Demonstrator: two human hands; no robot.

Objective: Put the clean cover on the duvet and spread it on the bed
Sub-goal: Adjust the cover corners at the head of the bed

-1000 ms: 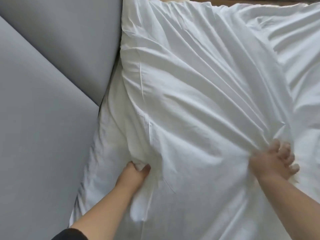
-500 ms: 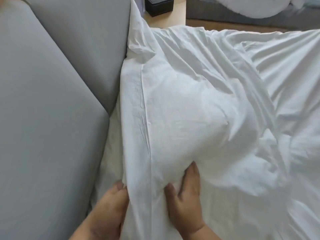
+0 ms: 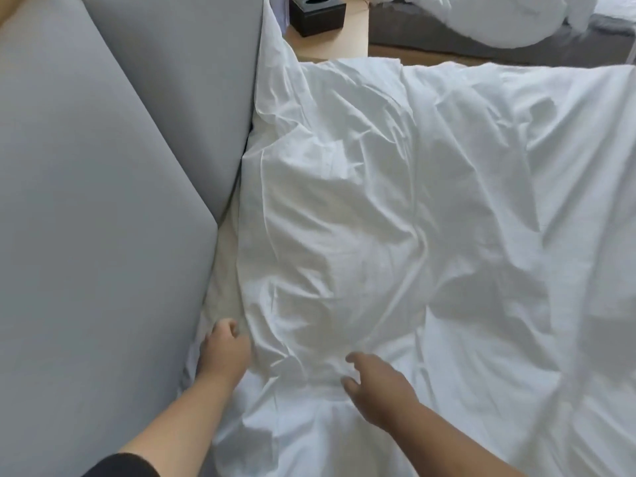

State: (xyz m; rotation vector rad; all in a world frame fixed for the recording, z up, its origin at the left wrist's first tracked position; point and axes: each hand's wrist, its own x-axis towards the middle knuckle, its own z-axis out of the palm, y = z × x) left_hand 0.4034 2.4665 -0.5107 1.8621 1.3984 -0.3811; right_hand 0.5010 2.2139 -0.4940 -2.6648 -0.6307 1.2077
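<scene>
A white duvet in its cover [image 3: 395, 218] lies crumpled over the bed, its left edge running along the grey headboard. My left hand [image 3: 225, 352] sits at that left edge near the bottom, fingers curled into the fabric with the tips hidden under it. My right hand [image 3: 375, 383] is on top of the cover a little to the right, fingers loosely spread and holding nothing. A strip of the bed sheet [image 3: 223, 290] shows between cover and headboard.
The grey padded headboard [image 3: 103, 201] fills the left side. A black tissue box [image 3: 316, 13] stands on a wooden nightstand [image 3: 340, 43] at the top. Beyond it lies a second bed with white bedding [image 3: 499, 18].
My right hand let go of the bunched fabric at the right and came to the middle, now loosely spread. The left hand slid to the cover's edge. The cover has settled flatter.
</scene>
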